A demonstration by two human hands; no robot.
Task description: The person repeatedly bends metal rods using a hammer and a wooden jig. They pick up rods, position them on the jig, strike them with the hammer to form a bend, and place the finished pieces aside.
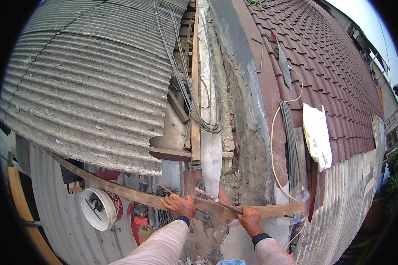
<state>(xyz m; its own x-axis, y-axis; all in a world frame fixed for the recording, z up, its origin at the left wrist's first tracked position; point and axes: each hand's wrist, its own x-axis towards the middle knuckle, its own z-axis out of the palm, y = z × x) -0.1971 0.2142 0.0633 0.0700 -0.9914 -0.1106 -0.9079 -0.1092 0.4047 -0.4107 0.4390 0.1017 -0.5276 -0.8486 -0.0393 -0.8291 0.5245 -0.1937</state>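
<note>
A long wooden plank [274, 210] lies crosswise in front of me. My left hand [180, 206] is closed and bears down on the plank's middle, over a thin bent steel rod [204, 213] that shows on both sides of the hand. Its hooked end sticks out to the right. The part under my palm is hidden. In my right hand [250, 220] is a thicker metal bar [219, 201], fingers wrapped round its near end. This bar slants up and left across the plank, its pale far tip close to my left hand.
Left of the plank sits a white bucket [99, 211] with tools inside. Looped steel wire [212, 126] hangs over the gap beside the corrugated roof [88, 92]. Rods [289, 145], a pale cable [274, 145] and a white sack [316, 134] lie near the tiled roof [323, 75].
</note>
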